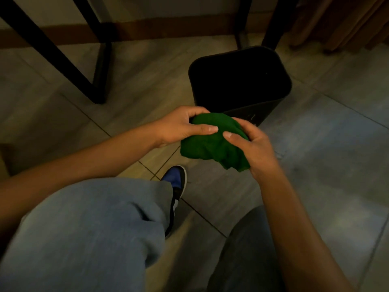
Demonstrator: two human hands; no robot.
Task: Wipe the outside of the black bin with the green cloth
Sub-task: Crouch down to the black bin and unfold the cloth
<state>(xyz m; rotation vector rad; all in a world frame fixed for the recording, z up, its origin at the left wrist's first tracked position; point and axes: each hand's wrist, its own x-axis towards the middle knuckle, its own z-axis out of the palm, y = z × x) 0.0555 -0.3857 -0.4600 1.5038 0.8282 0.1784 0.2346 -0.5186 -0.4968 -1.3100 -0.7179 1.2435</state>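
Note:
A black rectangular bin [248,110] stands upright on the tiled floor, its open mouth facing up and dark inside. Just in front of its near wall I hold a bunched green cloth [210,146] in both hands. My left hand [181,127] grips the cloth's left upper edge, thumb on top. My right hand [254,146] grips its right side, thumb pressed into the fabric. The cloth hangs in the air and covers the bin's near bottom corner; I cannot tell whether it touches the bin.
Black metal table legs [99,66] stand to the left of the bin, and another pair [271,24] right behind it. Brown curtain folds [345,20] hang at the upper right. My jeans-clad knees and a blue shoe [175,180] fill the foreground.

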